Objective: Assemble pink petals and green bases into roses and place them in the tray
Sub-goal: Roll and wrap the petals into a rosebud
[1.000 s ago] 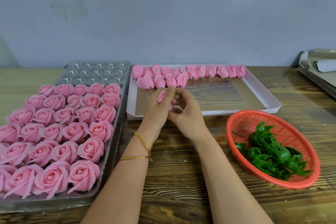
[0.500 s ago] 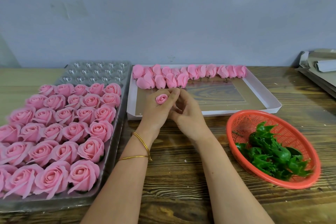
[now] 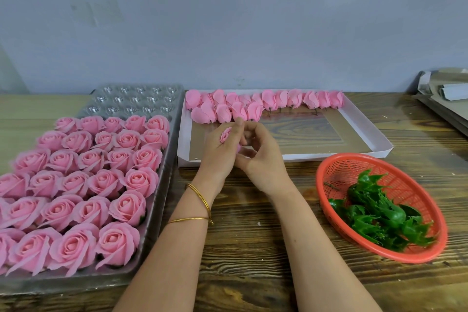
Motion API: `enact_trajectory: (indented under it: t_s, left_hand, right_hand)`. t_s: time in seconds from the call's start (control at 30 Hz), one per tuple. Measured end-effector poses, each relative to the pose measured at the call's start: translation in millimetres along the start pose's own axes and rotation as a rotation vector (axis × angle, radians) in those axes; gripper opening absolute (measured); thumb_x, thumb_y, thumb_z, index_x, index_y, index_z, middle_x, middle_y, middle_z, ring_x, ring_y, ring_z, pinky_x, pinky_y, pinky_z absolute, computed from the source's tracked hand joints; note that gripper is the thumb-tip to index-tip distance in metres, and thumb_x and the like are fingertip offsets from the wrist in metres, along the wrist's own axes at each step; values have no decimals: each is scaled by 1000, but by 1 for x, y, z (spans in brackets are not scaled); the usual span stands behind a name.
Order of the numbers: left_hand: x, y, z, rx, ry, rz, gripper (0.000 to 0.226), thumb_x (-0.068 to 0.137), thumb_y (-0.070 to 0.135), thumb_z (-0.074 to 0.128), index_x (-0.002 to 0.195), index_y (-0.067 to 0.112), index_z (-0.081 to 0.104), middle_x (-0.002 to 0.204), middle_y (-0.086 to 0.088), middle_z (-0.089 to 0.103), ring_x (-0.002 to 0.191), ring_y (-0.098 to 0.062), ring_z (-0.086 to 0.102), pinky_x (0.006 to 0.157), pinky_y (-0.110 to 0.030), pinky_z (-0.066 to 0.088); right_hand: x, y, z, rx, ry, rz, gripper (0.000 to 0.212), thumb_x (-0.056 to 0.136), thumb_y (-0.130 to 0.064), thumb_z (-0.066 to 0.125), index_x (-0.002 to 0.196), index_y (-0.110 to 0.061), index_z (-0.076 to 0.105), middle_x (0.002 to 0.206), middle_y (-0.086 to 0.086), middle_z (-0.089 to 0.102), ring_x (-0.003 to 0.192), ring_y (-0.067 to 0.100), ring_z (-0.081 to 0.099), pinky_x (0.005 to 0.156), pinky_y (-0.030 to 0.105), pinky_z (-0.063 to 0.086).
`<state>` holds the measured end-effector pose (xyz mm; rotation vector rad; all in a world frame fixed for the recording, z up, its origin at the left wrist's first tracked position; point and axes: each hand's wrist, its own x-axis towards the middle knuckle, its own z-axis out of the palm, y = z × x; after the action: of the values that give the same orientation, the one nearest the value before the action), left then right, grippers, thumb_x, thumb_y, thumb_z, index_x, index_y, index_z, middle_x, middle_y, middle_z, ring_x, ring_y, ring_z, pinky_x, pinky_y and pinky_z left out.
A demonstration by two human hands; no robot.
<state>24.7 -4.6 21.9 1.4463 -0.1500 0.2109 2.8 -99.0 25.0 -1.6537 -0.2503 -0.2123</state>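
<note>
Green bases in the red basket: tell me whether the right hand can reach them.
Probably yes. The red basket sits open beside the right hand, with bare table between and nothing covering the green bases. The hand's grip on the pink bud must loosen first.

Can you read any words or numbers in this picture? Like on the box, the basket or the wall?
No words or numbers can be read anywhere.
The wall: only a faint blank patch.
The white box, red basket, clear tray: no labels.
The cardboard pile at right: nothing printed shows.
The pink bud in the left hand: plain.
</note>
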Motion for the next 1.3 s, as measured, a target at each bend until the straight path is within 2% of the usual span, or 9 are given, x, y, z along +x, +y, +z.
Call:
enact_trajectory:
  t_s: [0.17, 0.37, 0.5, 0.73, 0.83, 0.97, 1.1, 1.2, 1.3]
  left_hand:
    - [-3, 0, -2, -28, -55, -14, 34, 89, 35, 63, 89, 2, 70, 88, -25, 68, 86, -33, 68, 73, -40, 57]
    - [-3, 3, -3, -26, -59, 19, 24, 77, 38, 68, 59, 24, 66, 60, 5, 63, 59, -8, 62, 54, -20, 50]
    - [-3, 1, -5, 8, -73, 54, 36, 90, 36, 63, 55, 27, 61, 60, 3, 63, 63, -10, 63, 59, -22, 51]
    - [1, -1, 0, -17, -1, -7, 52, 98, 36, 51, 47, 25, 51, 64, -2, 65, 70, -15, 68, 62, -30, 56]
    - [1, 0, 0, -27, 7, -18, 51, 99, 36, 50, 49, 25, 52, 69, -9, 67, 76, -18, 70, 64, -30, 57]
    - [0, 1, 0, -18, -9, -23, 40, 97, 38, 52, 63, 19, 64, 83, -26, 65, 86, -35, 68, 76, -44, 58]
    - [-1, 1, -1, -66, -46, -54, 33, 89, 32, 62, 98, 1, 69, 89, -13, 73, 87, -26, 71, 70, -34, 59]
    - [1, -1, -3, -30, -33, -47, 34, 89, 24, 65, 95, -9, 65, 95, -19, 70, 86, -28, 68, 74, -38, 58]
    - [1, -1, -4, -15, -43, -32, 31, 90, 22, 65, 92, -9, 65, 85, -16, 68, 76, -19, 65, 65, -30, 57]
  right_hand:
    - [0, 1, -1, 31, -8, 0, 42, 78, 15, 66, 113, -7, 56, 99, 6, 65, 92, 8, 63, 78, 18, 51]
    - [2, 3, -3, 35, -52, -19, 45, 79, 22, 58, 118, -2, 57, 111, 15, 67, 107, 20, 65, 90, 25, 53]
    - [2, 4, -3, 21, -57, -14, 40, 81, 20, 57, 117, 2, 56, 108, 19, 66, 105, 26, 64, 90, 33, 53]
    - [1, 3, -1, 24, -22, -2, 42, 76, 13, 69, 109, -11, 59, 94, -5, 66, 86, -2, 62, 76, 16, 51]
    - [2, 5, -1, 13, -4, -12, 44, 75, 10, 73, 111, -12, 59, 94, -7, 65, 86, -3, 61, 78, 18, 51]
    - [3, 7, -1, 18, 11, -16, 46, 76, 9, 73, 111, -15, 57, 94, -3, 65, 88, 5, 62, 79, 21, 52]
    - [4, 8, -2, 32, 0, -13, 47, 77, 14, 68, 113, -13, 56, 101, 1, 67, 92, 8, 65, 80, 20, 53]
    - [3, 9, -3, 47, -31, -5, 46, 79, 18, 61, 119, -4, 54, 110, 13, 66, 103, 21, 65, 87, 30, 55]
    - [4, 10, -4, 61, -52, 5, 46, 81, 21, 55, 121, -3, 53, 113, 16, 66, 104, 20, 65, 90, 33, 54]
